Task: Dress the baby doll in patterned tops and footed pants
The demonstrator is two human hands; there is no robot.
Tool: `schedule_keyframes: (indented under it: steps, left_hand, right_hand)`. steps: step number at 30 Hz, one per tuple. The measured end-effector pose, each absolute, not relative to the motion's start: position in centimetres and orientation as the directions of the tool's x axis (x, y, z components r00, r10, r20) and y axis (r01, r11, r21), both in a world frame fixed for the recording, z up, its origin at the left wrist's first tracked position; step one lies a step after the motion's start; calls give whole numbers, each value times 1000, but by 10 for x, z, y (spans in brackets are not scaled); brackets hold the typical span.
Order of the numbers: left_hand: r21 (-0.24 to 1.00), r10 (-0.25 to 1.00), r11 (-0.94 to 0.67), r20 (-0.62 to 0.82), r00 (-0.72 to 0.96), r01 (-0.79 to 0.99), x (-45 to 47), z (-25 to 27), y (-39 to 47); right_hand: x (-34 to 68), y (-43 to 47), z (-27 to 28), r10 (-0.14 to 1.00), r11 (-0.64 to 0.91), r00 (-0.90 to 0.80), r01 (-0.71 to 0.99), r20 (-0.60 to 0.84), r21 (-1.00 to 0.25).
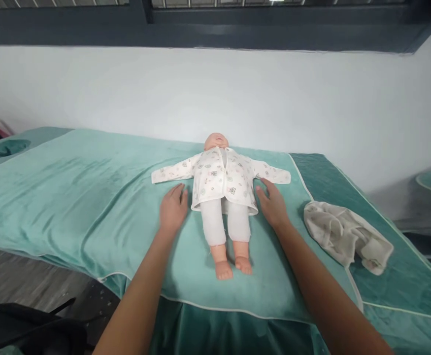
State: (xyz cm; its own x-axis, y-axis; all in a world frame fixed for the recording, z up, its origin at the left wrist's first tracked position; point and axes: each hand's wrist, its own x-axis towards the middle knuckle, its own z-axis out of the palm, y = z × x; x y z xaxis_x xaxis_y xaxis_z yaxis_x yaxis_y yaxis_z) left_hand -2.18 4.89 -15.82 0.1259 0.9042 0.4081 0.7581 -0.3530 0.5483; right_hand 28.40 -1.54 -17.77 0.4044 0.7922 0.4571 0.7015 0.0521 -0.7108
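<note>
A baby doll (217,141) lies on its back in the middle of the bed, head toward the wall and bare feet toward me. It wears a white printed baby jacket (211,175), its front edges meeting at the middle and its sleeves spread to both sides. White cloth covers the doll's legs. My left hand (174,207) rests on the sheet beside the jacket, fingers stretched and holding nothing. On the other side, my right hand (272,201) has its fingers apart near the jacket's side, just under the sleeve; whether it touches the cloth I cannot tell.
A crumpled pale garment (343,234) lies on the bed at the right. The bed (71,197) has a green velvety cover and stands against a white wall (134,93). A dark chair-like object (30,328) is at the lower left, with a barred window above.
</note>
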Motion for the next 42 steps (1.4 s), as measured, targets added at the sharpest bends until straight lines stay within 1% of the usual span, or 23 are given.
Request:
schedule_keyframes:
  steps: [2, 3, 5, 8, 10, 12, 14, 16, 17, 19, 21, 25, 28, 30, 32, 34, 42]
  left_hand:
    - [605, 892, -421, 409, 190, 676, -18, -159, 42]
    - [613, 879, -459, 419, 228, 643, -17, -160, 38]
    - [589, 849, -519, 440, 292, 619, -17, -161, 29]
    - [507, 827, -546, 451, 335, 667, -19, -163, 13]
    - [479, 821, -553, 453, 348, 682, -22, -163, 4]
    - [475, 816, -562, 453, 360, 677, -23, -162, -3]
    - [487, 822, -556, 442, 358, 674, -22, -160, -6]
    - [514, 850, -512, 420, 318, 688, -17, -158, -5]
    - [530, 869, -475, 406, 282, 702, -14, -157, -3]
    - [552, 901, -399, 384, 201, 732, -9, -156, 0]
    - [570, 912, -364, 379, 158, 737, -5, -156, 2]
    - [621, 895, -416, 409, 177, 664, -6, -159, 0]
    - [642, 895, -422, 406, 184, 640, -9, -160, -2]
    - [633, 897, -419, 401, 187, 651, -10, -160, -3]
    - [620, 894, -422, 406, 190, 661, -9, -161, -2]
    - [615, 892, -424, 410, 190, 665, -9, -162, -1]
    - [570, 866, -470, 448, 224, 674, -10, -166, 0]
  right_hand:
    - [269, -27, -176, 806, 56, 410, 666, 427, -744]
    - [261, -32, -175, 811, 60, 407, 656, 420, -752]
    - [248, -45, -173, 823, 68, 393, 649, 411, -757]
    - [237, -70, -172, 855, 93, 335, 652, 396, -753]
    - [242, -92, -172, 867, 116, 275, 702, 417, -703]
    - [258, -117, -171, 851, 118, 229, 794, 473, -596]
    - [282, -143, -169, 824, 84, 212, 871, 526, -484]
    - [305, -167, -167, 802, 26, 239, 901, 548, -432]
    - [313, -177, -166, 795, -7, 270, 899, 542, -438]
    - [319, -191, -166, 788, -53, 337, 871, 515, -488]
    - [309, -195, -167, 804, -50, 362, 832, 473, -552]
    - [267, -169, -174, 851, -43, 352, 786, 390, -617]
    - [243, -126, -172, 823, -122, 439, 756, 360, -643]
    - [236, -96, -167, 813, -206, 489, 750, 317, -629]
    - [236, -75, -163, 821, -268, 511, 739, 254, -619]
    - [240, -63, -162, 830, -290, 513, 732, 219, -617]
    - [253, -60, -173, 763, -241, 558, 713, 325, -658]
